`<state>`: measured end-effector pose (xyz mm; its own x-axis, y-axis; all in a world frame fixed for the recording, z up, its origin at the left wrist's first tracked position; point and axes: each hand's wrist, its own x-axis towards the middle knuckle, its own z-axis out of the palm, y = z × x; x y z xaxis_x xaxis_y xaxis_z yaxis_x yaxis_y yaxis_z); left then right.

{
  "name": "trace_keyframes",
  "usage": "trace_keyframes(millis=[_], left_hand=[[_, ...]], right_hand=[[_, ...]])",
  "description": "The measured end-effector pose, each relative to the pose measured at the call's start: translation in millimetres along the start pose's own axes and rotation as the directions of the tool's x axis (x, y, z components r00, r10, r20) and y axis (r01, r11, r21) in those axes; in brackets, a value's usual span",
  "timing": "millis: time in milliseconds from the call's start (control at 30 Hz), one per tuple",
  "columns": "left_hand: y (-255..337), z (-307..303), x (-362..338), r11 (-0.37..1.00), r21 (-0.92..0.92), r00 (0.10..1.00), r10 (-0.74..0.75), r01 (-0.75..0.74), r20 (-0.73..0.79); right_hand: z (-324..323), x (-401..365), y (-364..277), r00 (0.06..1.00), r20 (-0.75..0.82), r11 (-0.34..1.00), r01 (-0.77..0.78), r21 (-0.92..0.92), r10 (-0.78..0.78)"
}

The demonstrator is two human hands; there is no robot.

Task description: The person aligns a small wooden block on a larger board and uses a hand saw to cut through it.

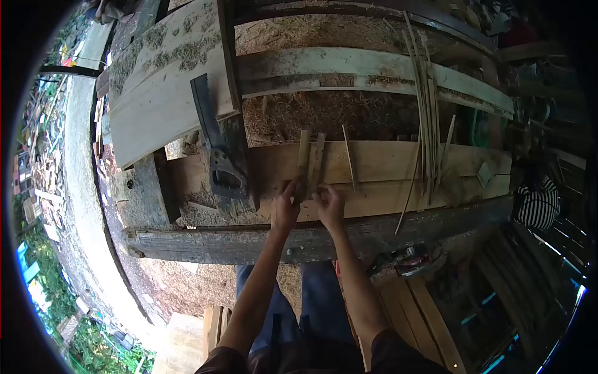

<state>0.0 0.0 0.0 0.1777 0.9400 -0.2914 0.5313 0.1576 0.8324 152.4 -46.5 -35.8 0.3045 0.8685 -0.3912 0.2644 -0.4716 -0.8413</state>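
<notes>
Left hand point(286, 204) and right hand point(330, 204) at two short slats point(303, 153), grips unclear; one handsaw point(222, 163) left; several thin strips point(430, 128) right.

The planks point(380, 162) look like matt wood, the saw blade point(205, 109) dark metal.

1. Right of the handsaw point(228, 174), there's open plank point(271, 163), a clear lane as far as two short wood strips point(303, 153).
2. Further right of the saw, a thin stick point(350, 156) stands in the way; past it, bare plank again.
3. Well right of the saw, long slats point(427, 124) cross the planks, blocking a sideways pass.
4. Beyond the saw's handle, its blade overlaps a shavings-strewn board point(156, 115).
</notes>
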Motion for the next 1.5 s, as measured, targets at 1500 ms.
trace_keyframes(millis=[1500], left_hand=[[14, -8, 27, 0.837, 0.505, 0.978, 0.167, -0.21, 0.129]], right_hand=[[2, 3, -46, 0.998, -0.035, 0.931, 0.045, -0.362, -0.062]])
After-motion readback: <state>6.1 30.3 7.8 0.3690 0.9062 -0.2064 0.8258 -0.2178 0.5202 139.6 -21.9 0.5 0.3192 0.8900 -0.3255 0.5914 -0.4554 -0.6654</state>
